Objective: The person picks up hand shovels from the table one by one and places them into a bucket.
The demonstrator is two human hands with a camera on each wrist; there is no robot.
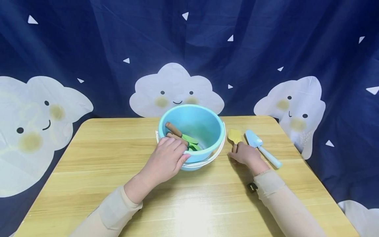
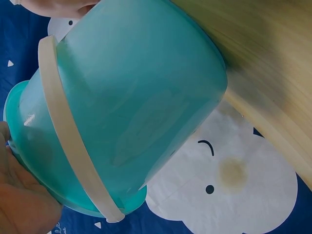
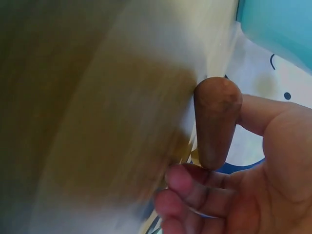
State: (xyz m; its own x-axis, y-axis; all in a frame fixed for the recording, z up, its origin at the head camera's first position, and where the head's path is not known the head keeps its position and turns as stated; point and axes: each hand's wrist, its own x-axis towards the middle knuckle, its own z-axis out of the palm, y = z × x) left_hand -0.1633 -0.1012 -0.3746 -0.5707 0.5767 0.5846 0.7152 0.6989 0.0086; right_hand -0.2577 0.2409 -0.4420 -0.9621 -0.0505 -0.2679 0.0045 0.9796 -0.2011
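a dark blue curtain (image 1: 112, 39) with white clouds and small white triangles hangs behind the wooden desk (image 1: 103, 154). on the desk's far half stands a light blue bucket (image 1: 198, 118), upright, mouth up, its white carrying handle (image 1: 219, 149) swung down round the near side. at least two green tools (image 1: 190, 139) lie inside, their brown handles leaning on the left wall and their green ends pointing right and slightly near, down toward the bottom. the left hand (image 1: 168, 154) grips the bucket's near-left rim, fingers over the edge and thumb outside. the right hand (image 1: 247, 155), right of the bucket, has its fingers curled round the brown wooden handle of a yellow shovel (image 1: 235, 137). this shovel's long axis runs near to far, blade pointing far, handle end toward the near side; whether it touches the desk i cannot tell. just right of it a light blue trowel (image 1: 263, 150) lies slantwise, blade pointing far and left, handle near and right.
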